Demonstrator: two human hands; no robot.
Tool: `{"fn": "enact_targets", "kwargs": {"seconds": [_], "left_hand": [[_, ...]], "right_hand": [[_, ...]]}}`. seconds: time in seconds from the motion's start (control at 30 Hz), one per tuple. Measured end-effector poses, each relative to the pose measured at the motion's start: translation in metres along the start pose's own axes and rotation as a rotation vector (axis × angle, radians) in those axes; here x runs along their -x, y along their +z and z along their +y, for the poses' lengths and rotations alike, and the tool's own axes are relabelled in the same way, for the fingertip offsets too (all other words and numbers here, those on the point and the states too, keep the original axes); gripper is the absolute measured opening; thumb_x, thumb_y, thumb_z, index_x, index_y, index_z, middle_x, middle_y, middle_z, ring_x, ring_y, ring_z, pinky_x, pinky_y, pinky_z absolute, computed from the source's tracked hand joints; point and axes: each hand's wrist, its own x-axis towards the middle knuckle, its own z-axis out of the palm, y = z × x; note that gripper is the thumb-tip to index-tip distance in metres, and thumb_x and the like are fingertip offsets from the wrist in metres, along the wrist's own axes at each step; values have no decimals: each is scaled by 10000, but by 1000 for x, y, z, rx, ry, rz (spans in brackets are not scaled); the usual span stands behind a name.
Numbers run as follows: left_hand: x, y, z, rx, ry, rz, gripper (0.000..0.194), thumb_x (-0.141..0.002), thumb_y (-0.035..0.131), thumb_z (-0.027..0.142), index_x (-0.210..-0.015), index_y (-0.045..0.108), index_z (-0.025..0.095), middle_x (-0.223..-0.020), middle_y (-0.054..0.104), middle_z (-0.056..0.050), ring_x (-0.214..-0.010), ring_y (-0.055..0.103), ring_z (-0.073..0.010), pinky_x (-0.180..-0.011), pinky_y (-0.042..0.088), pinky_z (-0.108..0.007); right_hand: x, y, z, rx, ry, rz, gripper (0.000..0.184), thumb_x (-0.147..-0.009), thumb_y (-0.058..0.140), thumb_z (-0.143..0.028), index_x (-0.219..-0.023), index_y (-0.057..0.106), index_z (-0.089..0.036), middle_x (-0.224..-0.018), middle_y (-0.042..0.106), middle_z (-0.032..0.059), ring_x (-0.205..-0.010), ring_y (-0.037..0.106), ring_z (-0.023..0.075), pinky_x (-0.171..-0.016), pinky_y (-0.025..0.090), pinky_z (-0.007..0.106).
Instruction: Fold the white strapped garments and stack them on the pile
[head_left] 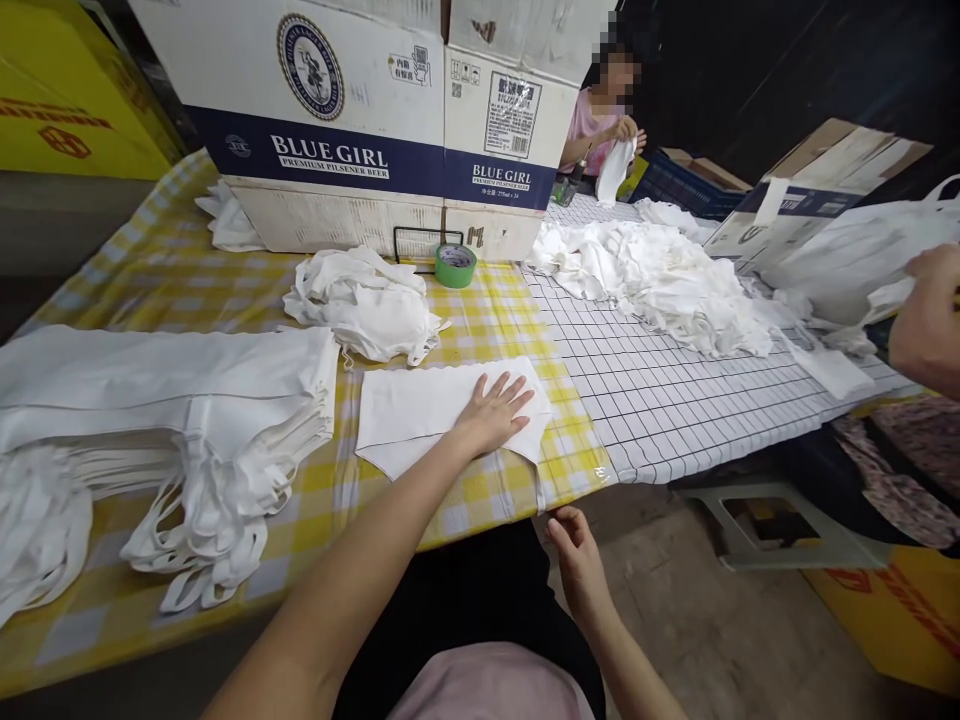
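Note:
My left hand (493,408) lies flat, fingers spread, on a folded white cloth bag (420,415) on the yellow checked tablecloth (480,320). My right hand (576,555) hangs just below the table's front edge with its fingers curled together near the cloth's hanging hem; I cannot make out anything in it. Left of the folded piece is a tall stack of flat white bags (165,385) with their handles (202,545) hanging toward me. Behind it sits a crumpled heap of white bags (364,300).
A large Blue Girl carton (352,120) stands at the back with a green tape roll (455,265) before it. More white bags (660,275) cover the grid-patterned cloth (652,390). One person sits at the far end holding a bag; another person's hand (926,320) reaches in at right.

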Motion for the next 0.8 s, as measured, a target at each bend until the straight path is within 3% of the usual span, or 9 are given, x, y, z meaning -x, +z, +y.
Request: {"fn": "enact_targets", "kwargs": {"seconds": [0.1, 0.23, 0.4, 0.63, 0.8], "left_hand": [[0, 0, 0, 1, 4, 1, 508, -899, 266, 467, -1381, 262, 306, -1488, 168, 18, -1367, 83, -237, -1082, -13, -519], [0, 0, 0, 3, -1, -3, 510, -898, 264, 474, -1381, 263, 309, -1488, 165, 17, -1366, 94, -237, -1083, -13, -517], [0, -1, -1, 18, -3, -21, 515, -898, 249, 481, -1385, 253, 311, -1491, 153, 18, -1367, 83, -239, -1081, -12, -522], [-1, -1, -3, 23, 5, -27, 536, -885, 267, 505, -1387, 242, 318, -1492, 143, 21, -1369, 69, -235, -1079, -34, -516], [-2, 1, -2, 14, 9, -12, 549, -876, 288, 512, -1385, 249, 309, -1491, 152, 15, -1369, 68, -239, -1076, -36, -518]], "right_hand": [[-3, 17, 7, -59, 37, -41, 318, -731, 652, -387, -990, 543, -238, -937, 593, 26, -890, 535, 179, -801, 404, 293], [2, 20, 8, 143, 30, -111, 247, -797, 560, -438, -816, 581, -193, -708, 552, 2, -688, 511, 156, -647, 397, 253], [17, -21, -7, 669, -202, -90, 297, -846, 497, -418, -681, 562, -179, -659, 506, 11, -655, 474, 162, -625, 366, 260], [23, -98, -46, 1124, -469, -126, 152, -850, 527, -339, -844, 627, -226, -690, 580, 6, -685, 541, 168, -792, 355, 333], [21, -111, -69, 1237, -618, -13, 146, -858, 522, -292, -950, 628, -250, -830, 621, 19, -759, 564, 161, -789, 365, 312]]}}
